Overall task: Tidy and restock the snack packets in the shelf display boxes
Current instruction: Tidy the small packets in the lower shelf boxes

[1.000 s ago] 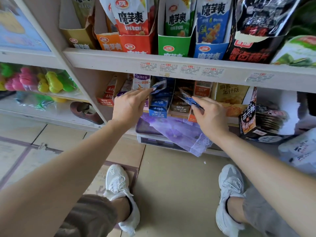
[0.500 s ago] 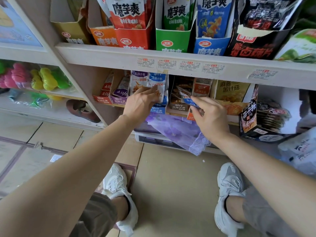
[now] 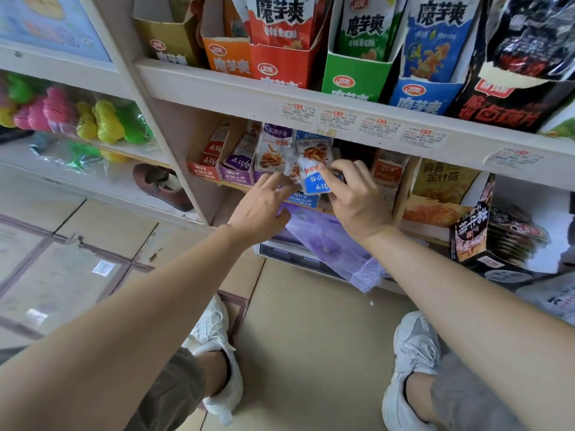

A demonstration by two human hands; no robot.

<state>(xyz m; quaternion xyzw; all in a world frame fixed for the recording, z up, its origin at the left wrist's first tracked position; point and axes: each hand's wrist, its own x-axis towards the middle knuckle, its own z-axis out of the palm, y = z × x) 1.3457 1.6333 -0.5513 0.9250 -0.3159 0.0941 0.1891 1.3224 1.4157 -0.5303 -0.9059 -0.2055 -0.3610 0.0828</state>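
On the lower shelf stand small display boxes: a red one (image 3: 203,164), a purple one (image 3: 236,171) and a blue one (image 3: 303,199). My right hand (image 3: 357,200) pinches a blue-and-white snack packet (image 3: 312,172) in front of the blue box. My left hand (image 3: 261,209) reaches up beside it, its fingertips at the packet's left lower edge and at a white packet (image 3: 273,150) standing in the purple box. Whether the left fingers grip anything is unclear.
The upper shelf (image 3: 217,88) carries tall orange, red, green, blue and black snack boxes. To the right stand a yellow box (image 3: 445,181) and a black box (image 3: 473,231). A purple lace cloth (image 3: 336,247) hangs below. Coloured toys (image 3: 93,119) and a brown shoe (image 3: 161,185) lie left.
My right hand moved left from the orange box to the blue box and now pinches a blue packet. My left hand dropped slightly below the packets.
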